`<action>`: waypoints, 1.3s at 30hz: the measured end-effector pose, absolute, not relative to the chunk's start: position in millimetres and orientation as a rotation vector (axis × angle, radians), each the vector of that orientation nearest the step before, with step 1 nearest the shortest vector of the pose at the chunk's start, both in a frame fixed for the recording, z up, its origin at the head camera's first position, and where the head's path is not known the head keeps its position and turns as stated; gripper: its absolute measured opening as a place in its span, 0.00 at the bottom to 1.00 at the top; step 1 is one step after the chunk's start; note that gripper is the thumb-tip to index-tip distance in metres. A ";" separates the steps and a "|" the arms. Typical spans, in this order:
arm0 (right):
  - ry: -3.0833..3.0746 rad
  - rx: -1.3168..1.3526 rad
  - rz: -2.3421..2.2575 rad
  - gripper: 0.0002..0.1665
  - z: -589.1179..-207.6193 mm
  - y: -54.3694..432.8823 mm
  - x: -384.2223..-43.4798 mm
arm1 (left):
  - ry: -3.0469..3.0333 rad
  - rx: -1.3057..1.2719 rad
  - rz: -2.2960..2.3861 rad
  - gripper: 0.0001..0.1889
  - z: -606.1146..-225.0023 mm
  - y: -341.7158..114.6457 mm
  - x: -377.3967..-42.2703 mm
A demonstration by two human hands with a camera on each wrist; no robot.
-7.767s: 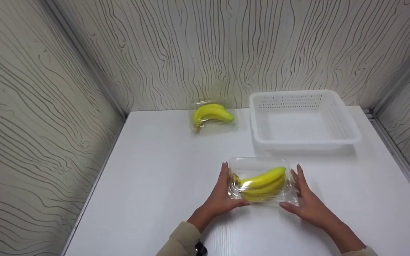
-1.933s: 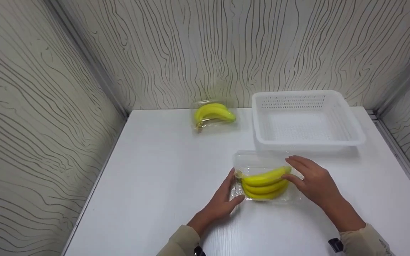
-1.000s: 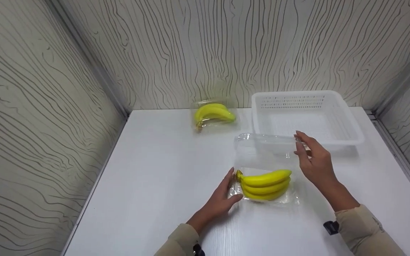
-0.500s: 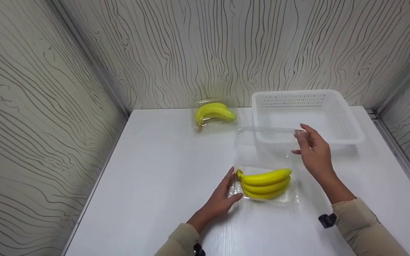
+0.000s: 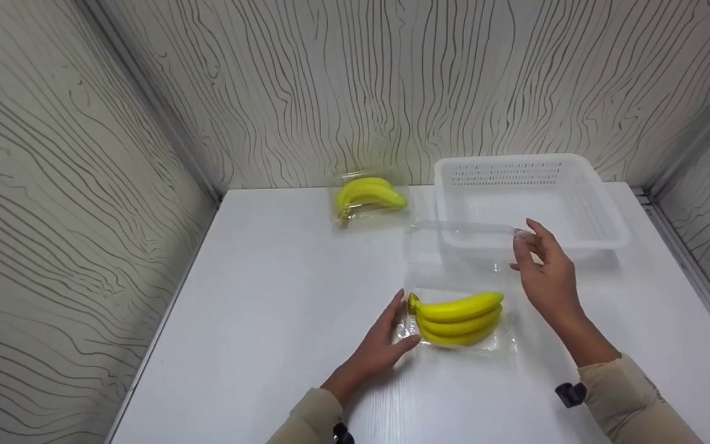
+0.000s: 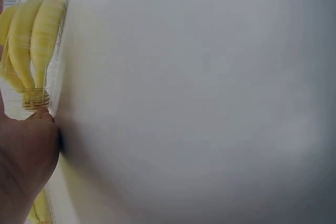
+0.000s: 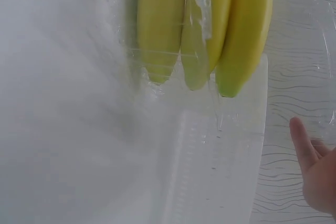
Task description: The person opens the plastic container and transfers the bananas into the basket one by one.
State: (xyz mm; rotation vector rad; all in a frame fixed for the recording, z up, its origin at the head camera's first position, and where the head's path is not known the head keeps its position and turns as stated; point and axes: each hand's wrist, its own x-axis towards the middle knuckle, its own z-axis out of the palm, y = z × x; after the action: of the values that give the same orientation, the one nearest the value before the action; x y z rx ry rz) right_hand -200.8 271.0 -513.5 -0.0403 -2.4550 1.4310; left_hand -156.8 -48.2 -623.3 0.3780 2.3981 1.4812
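Observation:
A clear plastic clamshell container lies on the table with its lid raised toward the back. In its base sits a bunch of yellow bananas. My left hand holds the container's left end, thumb toward the front corner and fingers along the side. The right hand pinches the lid's far right corner between thumb and fingers. In the right wrist view the bananas show behind clear plastic, with the hand at the right edge. The left wrist view shows the banana stems close to my fingers.
Behind the raised lid stands a white plastic basket with slotted walls. A second clear container with bananas lies by the back wall, left of the basket. Patterned panels enclose the white table.
Both hands first held the sides of the closed container. The right hand then took the lid and swung it up and back, exposing the bananas. Over the last half second, hardly anything moved.

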 end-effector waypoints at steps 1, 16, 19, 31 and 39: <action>-2.454 -0.035 1.428 0.37 -513.3 271.1 -199.4 | 2.399 0.373 1.481 0.47 -623.2 -48.3 -156.5; -2.178 0.041 1.270 0.22 -534.5 270.6 -162.5 | 2.463 0.426 1.443 0.44 -622.4 -47.2 -154.0; -2.162 0.242 1.229 0.18 -541.1 270.8 -160.5 | 2.478 0.422 1.426 0.44 -621.8 -47.2 -153.5; -2.729 0.611 0.728 0.38 -562.4 255.5 -163.4 | 2.461 0.459 1.445 0.45 -623.0 -46.4 -153.2; -2.887 0.708 0.630 0.40 -564.6 248.6 -170.7 | 2.449 0.433 1.464 0.44 -622.4 -48.5 -152.8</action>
State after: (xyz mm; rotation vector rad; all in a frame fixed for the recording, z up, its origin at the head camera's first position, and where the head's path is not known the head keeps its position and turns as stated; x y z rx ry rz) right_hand -170.7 248.6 -564.6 0.7077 -2.8866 0.6304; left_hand -152.8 -48.5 -622.4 0.4328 2.4491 1.4637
